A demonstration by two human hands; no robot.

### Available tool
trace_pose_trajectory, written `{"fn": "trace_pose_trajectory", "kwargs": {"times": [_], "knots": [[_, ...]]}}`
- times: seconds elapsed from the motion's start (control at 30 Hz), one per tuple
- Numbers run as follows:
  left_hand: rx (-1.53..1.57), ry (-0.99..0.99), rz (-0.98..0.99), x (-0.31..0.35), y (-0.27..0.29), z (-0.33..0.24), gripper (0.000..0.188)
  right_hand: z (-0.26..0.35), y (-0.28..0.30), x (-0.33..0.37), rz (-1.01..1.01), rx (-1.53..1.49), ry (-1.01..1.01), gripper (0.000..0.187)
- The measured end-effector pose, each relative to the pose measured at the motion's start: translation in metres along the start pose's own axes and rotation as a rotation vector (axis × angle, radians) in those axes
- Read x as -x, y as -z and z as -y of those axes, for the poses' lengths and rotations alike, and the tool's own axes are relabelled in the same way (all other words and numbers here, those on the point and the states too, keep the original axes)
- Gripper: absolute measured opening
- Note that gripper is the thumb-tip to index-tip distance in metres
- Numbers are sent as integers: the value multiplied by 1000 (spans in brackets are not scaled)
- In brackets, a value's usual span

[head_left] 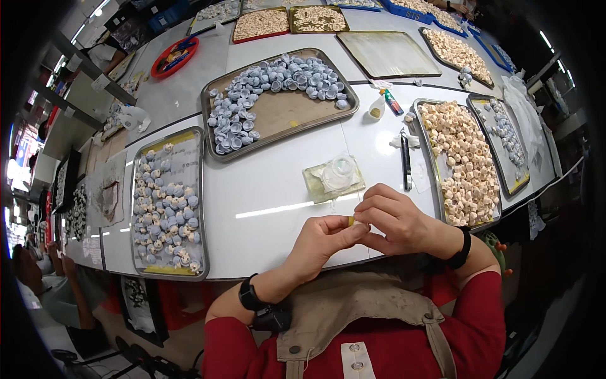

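Observation:
My left hand point(331, 239) and my right hand point(396, 220) meet over the table's near edge, fingertips pinched together. A small yellow bit point(351, 221) shows at the fingertips; the fingers hide most of whatever is between them, and its kind is unclear. Just beyond the hands, a clear round dish point(341, 173) rests on a yellowish pad point(315, 187). To the left lies a metal tray point(201, 208) of small round pieces, blue-grey joined with cream. On the right, another tray point(430, 142) is heaped with small cream cup-shaped pieces point(467, 167).
Beyond the dish stands a large tray point(287, 117) with blue-grey shells point(237, 117). A black pen-like tool point(406, 163), a small bottle point(377, 108) and a tube point(392, 102) lie right of it. Further back are a red basin point(175, 58) and more trays. A person sits at far left.

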State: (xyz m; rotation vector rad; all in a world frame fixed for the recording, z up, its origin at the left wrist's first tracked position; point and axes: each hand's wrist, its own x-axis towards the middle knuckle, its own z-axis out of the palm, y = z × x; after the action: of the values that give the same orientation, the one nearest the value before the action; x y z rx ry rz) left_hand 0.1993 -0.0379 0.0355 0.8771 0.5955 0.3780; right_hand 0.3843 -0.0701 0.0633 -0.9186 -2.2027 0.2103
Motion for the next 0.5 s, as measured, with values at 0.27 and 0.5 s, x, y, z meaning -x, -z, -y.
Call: {"fn": "trace_pose_trajectory", "kwargs": {"times": [0.27,0.5], "knots": [[-166,20,-19,-1,0,-3,25,4,-3,2,43,11,40,26],[-106,5,-62,9,8,9,23,8,-22,9,40,5,10,22]]}}
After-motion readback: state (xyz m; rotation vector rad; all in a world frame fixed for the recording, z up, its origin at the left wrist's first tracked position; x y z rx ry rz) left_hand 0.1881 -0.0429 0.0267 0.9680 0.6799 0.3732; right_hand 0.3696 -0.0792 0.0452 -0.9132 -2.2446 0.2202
